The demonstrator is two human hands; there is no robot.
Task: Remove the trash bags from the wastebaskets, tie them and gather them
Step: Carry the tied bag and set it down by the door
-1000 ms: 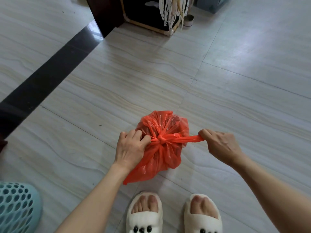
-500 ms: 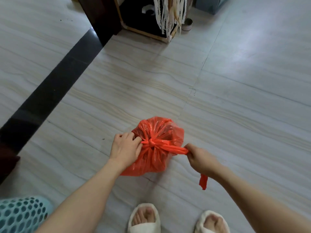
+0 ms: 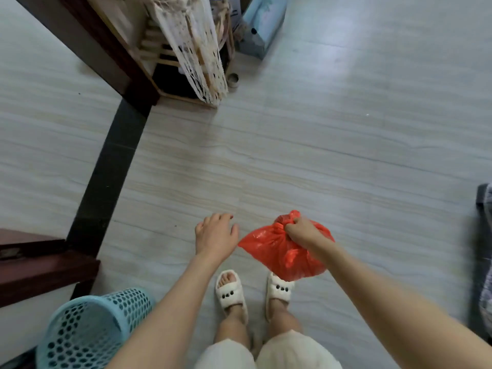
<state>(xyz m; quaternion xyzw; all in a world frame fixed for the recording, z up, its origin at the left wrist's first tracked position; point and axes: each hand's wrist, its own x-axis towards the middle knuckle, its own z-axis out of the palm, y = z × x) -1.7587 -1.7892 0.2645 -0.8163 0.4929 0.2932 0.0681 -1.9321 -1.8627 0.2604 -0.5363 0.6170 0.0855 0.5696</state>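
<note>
A knotted red trash bag (image 3: 282,255) hangs in the air above my feet. My right hand (image 3: 302,231) grips it by the knot at its top. To the left of the bag, my left hand (image 3: 215,234) hovers free with its fingers spread and holds nothing. A light blue perforated wastebasket (image 3: 87,331) stands at the lower left with no bag visible in it.
Dark wooden furniture (image 3: 40,265) sits beside the wastebasket. At the top, a wooden crate (image 3: 170,83) with a white net bag (image 3: 197,49) hanging over it, a small round tin (image 3: 233,79) and a pale blue box (image 3: 262,25). A dark object (image 3: 483,249) is at the right edge.
Both hands were pulling the bag's knot tight on the floor. Now my left hand has let go and my right hand has lifted the bag; the view has risen.
</note>
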